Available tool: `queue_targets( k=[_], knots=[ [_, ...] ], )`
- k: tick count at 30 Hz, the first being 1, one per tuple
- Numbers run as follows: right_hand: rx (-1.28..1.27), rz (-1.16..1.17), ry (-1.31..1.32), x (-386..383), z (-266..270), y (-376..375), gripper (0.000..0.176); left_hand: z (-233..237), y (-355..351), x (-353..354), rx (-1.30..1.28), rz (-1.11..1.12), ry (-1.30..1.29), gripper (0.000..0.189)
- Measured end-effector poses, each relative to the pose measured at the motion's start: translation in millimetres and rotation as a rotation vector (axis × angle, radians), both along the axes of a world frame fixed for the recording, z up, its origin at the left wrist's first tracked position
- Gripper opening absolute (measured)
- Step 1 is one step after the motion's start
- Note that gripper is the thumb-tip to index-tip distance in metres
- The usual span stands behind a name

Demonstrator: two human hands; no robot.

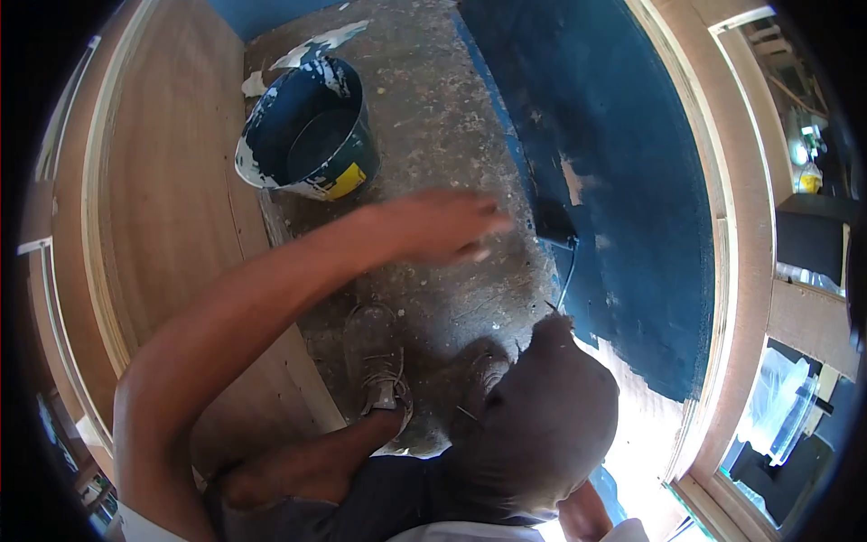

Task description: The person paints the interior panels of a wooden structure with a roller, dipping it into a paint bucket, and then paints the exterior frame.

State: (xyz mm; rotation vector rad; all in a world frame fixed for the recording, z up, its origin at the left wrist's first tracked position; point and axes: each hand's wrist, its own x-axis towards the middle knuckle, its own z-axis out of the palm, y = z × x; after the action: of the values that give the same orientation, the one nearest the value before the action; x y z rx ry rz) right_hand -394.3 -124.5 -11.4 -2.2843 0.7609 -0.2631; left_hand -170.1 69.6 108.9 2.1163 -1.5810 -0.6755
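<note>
My left hand (pixel 447 226) reaches across the middle of the view above the floor, slightly blurred, with its fingers loosely apart and nothing in them. A paint roller (pixel 555 226) rests against the dark blue painted panel (pixel 632 181) on the right. Its thin metal rod (pixel 569 275) runs down behind my raised knee (pixel 551 406). The knee hides my right hand; only part of the right forearm (pixel 584 513) shows below it. Beyond my left forearm stands a dark bucket (pixel 361 149) with white smears and a yellow label.
A bare wooden panel (pixel 172 172) rises on the left. The speckled floor (pixel 424 99) lies between the panels. My shoe (pixel 372 348) is below the left forearm. Wooden framing (pixel 722 271) borders the blue panel, and bright light falls at its lower end.
</note>
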Motion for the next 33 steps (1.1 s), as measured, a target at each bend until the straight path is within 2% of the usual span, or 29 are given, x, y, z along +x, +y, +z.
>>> queue_targets(
  k=[3, 6, 9, 14, 17, 18, 20, 21, 22, 24, 25, 27, 31, 33],
  knots=[
    [-0.023, 0.037, -0.016, 2, 6, 1, 0.054, 23, -41, 27, -0.248, 0.165, -0.108, 0.038],
    [-0.051, 0.067, -0.040, 5, 14, -1, 0.054, 55, -57, 42, -0.310, 0.258, -0.183, 0.040],
    [-0.065, 0.092, -0.070, 8, 19, 4, 0.055, 60, -52, 45, -0.336, 0.301, -0.276, 0.041],
    [-0.118, 0.172, -0.050, 36, 21, 8, 0.056, 58, -27, 47, -0.267, 0.360, -0.281, 0.044],
    [0.027, 0.135, 0.017, 40, 33, 4, 0.059, 58, -21, 55, -0.305, 0.395, -0.304, 0.044],
    [0.024, 0.142, 0.022, 20, 16, -3, 0.059, 58, -19, 59, -0.342, 0.415, -0.329, 0.044],
    [0.302, -0.122, 0.177, -21, -37, -34, 0.057, 60, -19, 69, -0.355, 0.439, -0.336, 0.044],
    [0.653, -0.507, 0.391, -11, -18, -55, 0.045, 59, -21, 75, -0.370, 0.454, -0.349, 0.043],
    [0.650, -0.500, 0.396, -13, -14, -52, 0.045, 57, -23, 80, -0.368, 0.462, -0.347, 0.043],
    [0.541, -0.098, -0.021, -31, -7, -34, 0.048, 53, -30, 85, -0.420, 0.562, -0.372, 0.042],
    [0.541, -0.100, -0.022, -20, -1, -23, 0.048, 60, -29, 85, -0.346, 0.585, -0.293, 0.046],
    [-0.031, 0.125, -0.121, 37, 17, 2, 0.051, 62, -27, 84, -0.377, 0.606, -0.320, 0.046],
    [-0.090, 0.163, -0.152, 112, 33, 13, 0.057, 62, -23, 82, -0.434, 0.591, -0.389, 0.043],
    [-0.080, 0.192, -0.085, 114, 48, 12, 0.056, 61, -21, 78, -0.439, 0.559, -0.365, 0.043]
  ],
)
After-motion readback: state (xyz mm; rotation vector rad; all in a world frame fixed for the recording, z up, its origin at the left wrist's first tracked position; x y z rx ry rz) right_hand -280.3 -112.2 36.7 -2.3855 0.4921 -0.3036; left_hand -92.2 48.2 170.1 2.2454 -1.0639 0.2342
